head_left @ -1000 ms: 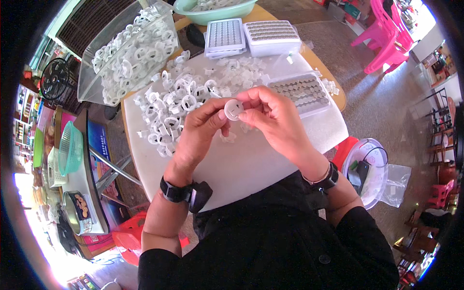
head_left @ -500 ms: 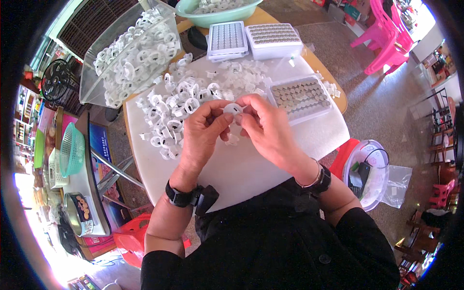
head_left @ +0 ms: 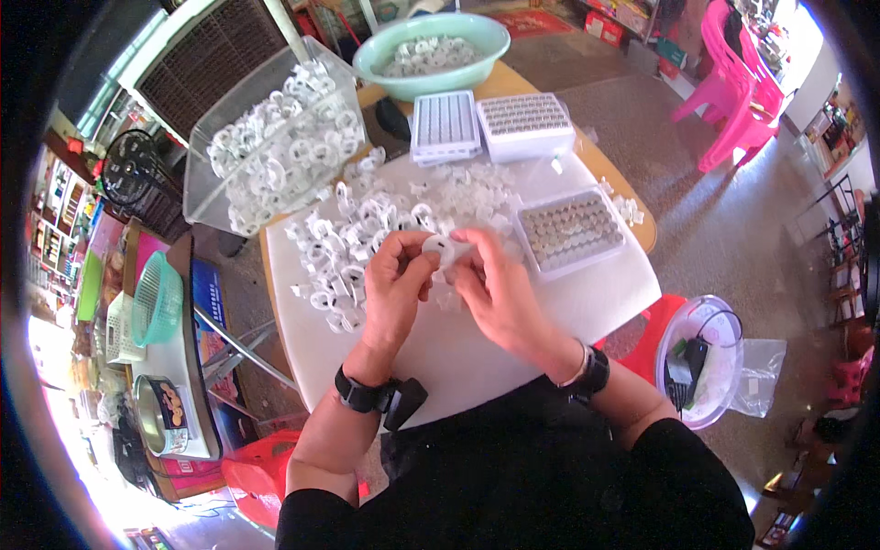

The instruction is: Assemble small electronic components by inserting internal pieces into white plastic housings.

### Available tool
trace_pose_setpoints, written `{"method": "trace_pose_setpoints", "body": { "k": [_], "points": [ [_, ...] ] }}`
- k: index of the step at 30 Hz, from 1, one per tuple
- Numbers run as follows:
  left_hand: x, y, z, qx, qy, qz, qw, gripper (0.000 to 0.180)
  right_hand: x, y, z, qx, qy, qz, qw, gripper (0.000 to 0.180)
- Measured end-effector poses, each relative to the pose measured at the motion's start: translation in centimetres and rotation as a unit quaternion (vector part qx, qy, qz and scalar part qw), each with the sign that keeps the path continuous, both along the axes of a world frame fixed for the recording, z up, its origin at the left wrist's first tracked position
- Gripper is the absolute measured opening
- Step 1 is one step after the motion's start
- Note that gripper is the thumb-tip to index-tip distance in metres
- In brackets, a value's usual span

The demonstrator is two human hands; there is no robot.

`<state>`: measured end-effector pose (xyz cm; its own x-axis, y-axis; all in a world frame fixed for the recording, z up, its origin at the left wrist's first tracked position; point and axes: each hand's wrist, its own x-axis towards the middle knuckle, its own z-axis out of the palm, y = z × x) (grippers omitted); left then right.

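A round white plastic piece with a small dark slot is held over the near part of the white tabletop. My left hand pinches its left side between thumb and bent fingers. The thumb and forefinger of my right hand close on its right edge, where something pale and translucent shows; its exact shape is hard to make out. Just beyond my hands lies a heap of similar white ring-shaped pieces. Small translucent clips are piled beside that heap. A shallow tray of round metallic discs stands right of my right hand.
A big clear bin of white pieces stands at the far left. Behind the table's middle are a pale green basin and two stacks of white trays. A clear tub sits low at the right.
The view has tilted up, so the table sits lower and the whole basin shows. My hands still hold the white piece, which is now turned, and my right fingers have spread slightly.
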<state>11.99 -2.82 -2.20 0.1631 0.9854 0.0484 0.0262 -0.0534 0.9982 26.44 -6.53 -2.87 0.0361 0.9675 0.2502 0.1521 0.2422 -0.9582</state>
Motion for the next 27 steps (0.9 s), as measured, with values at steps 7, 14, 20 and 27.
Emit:
{"method": "trace_pose_setpoints", "body": {
  "k": [7, 14, 20, 27],
  "points": [
    [0.4, -0.6, 3.8, -0.128, -0.067, 0.007, 0.990, 0.019, 2.9, -1.6, -0.6, 0.129, -0.107, 0.135, 0.977, 0.010],
    [3.2, 12.0, 10.3, 0.035, -0.120, -0.105, 0.987, 0.041, 3.5, -1.5, -2.0, 0.015, -0.032, 0.177, 0.983, 0.010],
    [3.7, 12.7, 8.1, -0.026, -0.064, -0.089, 0.994, 0.039, 4.1, -1.5, -2.2, -0.045, 0.046, 0.178, 0.982, 0.011],
    [-2.4, 0.8, 3.9, -0.042, 0.259, -0.046, 0.964, 0.019, 4.5, -1.5, -2.8, -0.042, 0.070, 0.164, 0.983, 0.010]
  ]
}}
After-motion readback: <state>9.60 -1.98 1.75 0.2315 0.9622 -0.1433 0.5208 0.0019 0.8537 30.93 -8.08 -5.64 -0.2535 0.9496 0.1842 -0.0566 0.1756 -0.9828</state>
